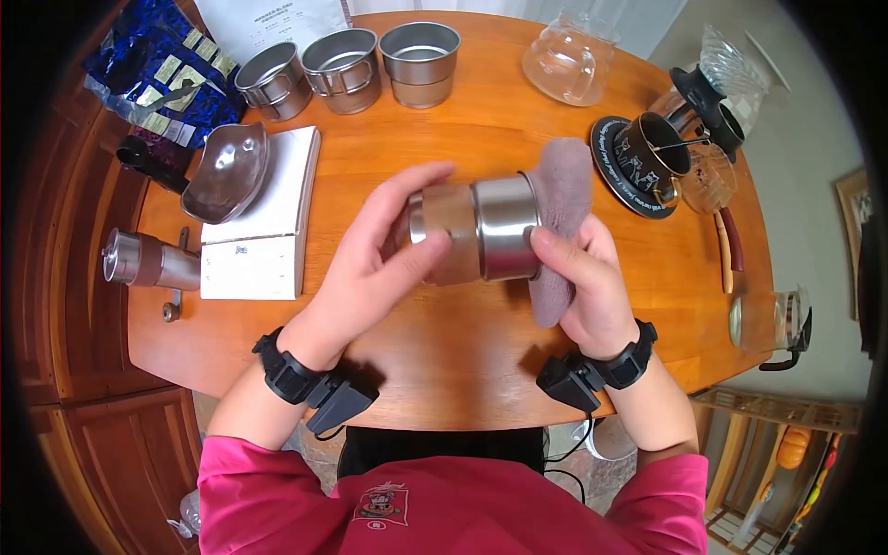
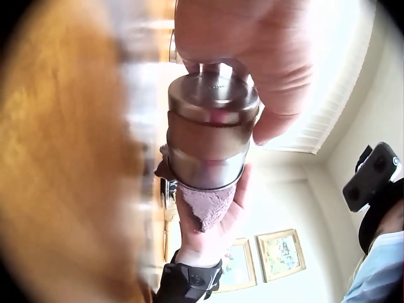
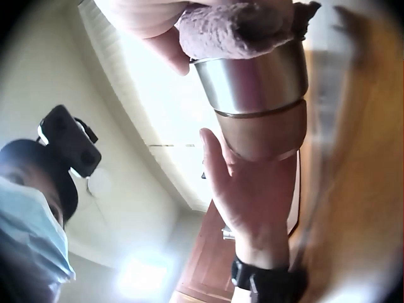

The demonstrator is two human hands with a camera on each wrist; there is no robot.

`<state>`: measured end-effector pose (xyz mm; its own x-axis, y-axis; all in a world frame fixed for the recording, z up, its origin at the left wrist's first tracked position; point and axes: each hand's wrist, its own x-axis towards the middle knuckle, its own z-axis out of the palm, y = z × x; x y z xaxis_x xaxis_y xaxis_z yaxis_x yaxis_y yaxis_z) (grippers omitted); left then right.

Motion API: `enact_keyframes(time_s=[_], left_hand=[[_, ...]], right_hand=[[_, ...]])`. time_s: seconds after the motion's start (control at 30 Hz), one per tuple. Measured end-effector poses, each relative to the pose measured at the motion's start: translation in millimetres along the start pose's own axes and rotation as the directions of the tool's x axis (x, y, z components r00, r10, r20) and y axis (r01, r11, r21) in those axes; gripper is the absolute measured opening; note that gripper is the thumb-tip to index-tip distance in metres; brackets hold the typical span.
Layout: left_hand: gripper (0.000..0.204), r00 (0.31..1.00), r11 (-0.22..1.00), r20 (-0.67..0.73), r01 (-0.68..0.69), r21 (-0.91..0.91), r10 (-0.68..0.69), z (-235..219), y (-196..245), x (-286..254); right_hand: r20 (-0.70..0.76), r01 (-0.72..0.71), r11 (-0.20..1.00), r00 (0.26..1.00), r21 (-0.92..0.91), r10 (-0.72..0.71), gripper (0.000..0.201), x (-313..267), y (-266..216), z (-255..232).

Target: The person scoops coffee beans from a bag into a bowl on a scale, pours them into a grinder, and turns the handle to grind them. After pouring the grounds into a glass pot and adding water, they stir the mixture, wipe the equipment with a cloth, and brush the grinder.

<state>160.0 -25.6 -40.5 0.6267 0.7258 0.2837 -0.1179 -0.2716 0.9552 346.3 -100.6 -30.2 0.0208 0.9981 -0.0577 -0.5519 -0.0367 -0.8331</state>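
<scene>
A stainless steel cup with a brown band (image 1: 507,227) is held on its side above the table. My right hand (image 1: 592,282) grips its rim, thumb on the outer wall, with a mauve cloth (image 1: 564,180) bunched between palm and cup mouth. Part of the cloth hangs below the rim. My left hand (image 1: 356,264) surrounds the base end loosely, its thumb straight along the near side and its fingers on the far side. In the right wrist view that left thumb (image 3: 211,158) stands apart from the banded wall. The cup's inside is hidden by the cloth.
Three steel cups (image 1: 340,79) line the back edge. To the left are a smoky glass dish (image 1: 227,176) on a white box (image 1: 268,250) and a hand grinder (image 1: 153,259). A glass server (image 1: 572,65) and a black cup (image 1: 647,153) on its saucer stand at right.
</scene>
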Motion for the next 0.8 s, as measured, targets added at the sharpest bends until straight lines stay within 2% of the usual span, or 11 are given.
enact_keyframes(time_s=[0.03,0.1,0.17,0.2,0.27,0.3,0.47,0.6,0.67,0.77,0.8], left_hand=[[0.043,0.974,0.966,-0.078,0.197,-0.165,-0.212,3,4,-1],[0.045,0.96,0.941,-0.111,0.221,-0.257,-0.255,5,-9,-2],[0.052,0.931,0.897,0.089,0.365,-0.248,-0.354,-3,-12,-1],[0.052,0.932,0.898,0.088,0.363,-0.247,-0.353,-8,-11,-1],[0.055,0.858,0.83,0.317,0.49,-0.267,-0.404,-14,-9,0],[0.055,0.859,0.831,0.316,0.488,-0.267,-0.403,-13,-10,-1],[0.048,0.967,0.931,-0.011,0.243,-0.273,-0.256,2,-12,-4],[0.058,0.973,0.928,0.018,0.223,-0.298,-0.229,-1,-3,1],[0.068,0.998,0.998,0.019,-0.055,0.017,0.055,-6,-11,3],[0.07,0.98,0.915,0.087,-0.2,0.35,0.181,-9,-7,4],[0.07,0.98,0.916,0.088,-0.199,0.349,0.179,-7,-7,4]], right_hand=[[-0.015,0.074,0.995,0.997,-0.066,-0.075,0.027,0,1,0],[0.013,0.09,0.985,0.996,-0.147,-0.09,0.026,-2,2,-3],[0.048,0.109,0.968,0.994,-0.224,-0.101,0.024,-3,1,-5],[0.056,0.097,0.96,0.995,-0.261,-0.085,0.024,-3,-1,-6],[0.062,0.087,0.95,0.996,-0.3,-0.071,0.024,-3,-2,-8],[0.062,0.085,0.963,0.995,-0.255,-0.072,0.025,-4,-1,-9],[0.025,0.103,0.99,0.995,-0.1,-0.101,0.03,-1,1,-4],[0.031,0.079,0.994,0.996,0.075,-0.081,0.034,5,1,-6],[0.034,0.045,0.99,0.998,0.131,-0.05,0.034,7,2,-8],[-0.035,-0.018,0.979,0.999,0.204,0.026,0.034,8,1,-10],[-0.024,-0.038,0.981,0.999,0.192,0.044,0.034,7,0,-12]])
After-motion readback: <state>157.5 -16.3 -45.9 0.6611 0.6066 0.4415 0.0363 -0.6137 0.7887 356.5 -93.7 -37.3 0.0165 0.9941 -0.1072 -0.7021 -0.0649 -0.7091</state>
